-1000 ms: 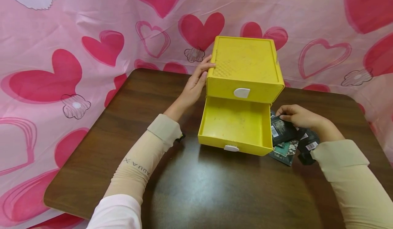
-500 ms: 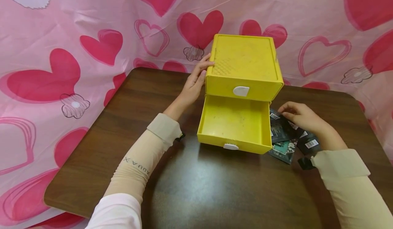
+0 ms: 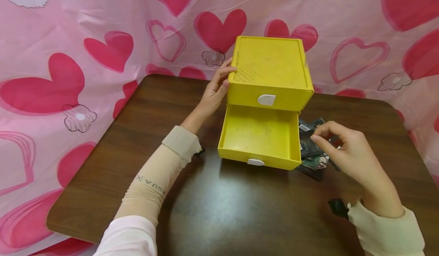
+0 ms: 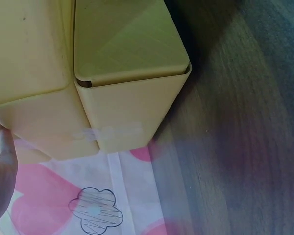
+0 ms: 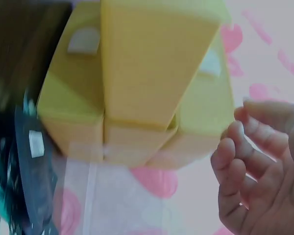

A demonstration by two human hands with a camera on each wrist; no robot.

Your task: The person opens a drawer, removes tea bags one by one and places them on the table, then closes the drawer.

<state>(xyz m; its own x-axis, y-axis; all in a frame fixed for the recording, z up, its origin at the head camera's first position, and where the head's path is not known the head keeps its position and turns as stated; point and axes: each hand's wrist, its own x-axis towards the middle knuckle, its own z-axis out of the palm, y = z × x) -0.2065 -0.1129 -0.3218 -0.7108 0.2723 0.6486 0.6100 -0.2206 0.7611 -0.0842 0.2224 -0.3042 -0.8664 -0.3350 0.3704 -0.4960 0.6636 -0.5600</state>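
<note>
A yellow drawer unit (image 3: 269, 63) stands on the table, its drawer under the top one pulled out. The bare floor of that drawer (image 3: 260, 130) shows in the head view. My left hand (image 3: 214, 92) rests against the unit's left side, fingertips at the top edge. To the right of the pulled-out drawer lies a pile of flat dark packets (image 3: 308, 149), some with white barcode labels. My right hand (image 3: 346, 149) hovers over the right part of this pile, fingers loosely bent, with nothing held. In the right wrist view the packets (image 5: 36, 166) lie apart from the fingers.
The brown wooden table (image 3: 240, 210) has rounded corners and extends around the unit. Behind it hangs a pink cloth (image 3: 116, 12) with red hearts. White handles (image 3: 266, 100) stick out from the drawer fronts.
My right hand has let go of a dark packet and drawn back toward me, up off the pile. My left hand stays at the unit's side.
</note>
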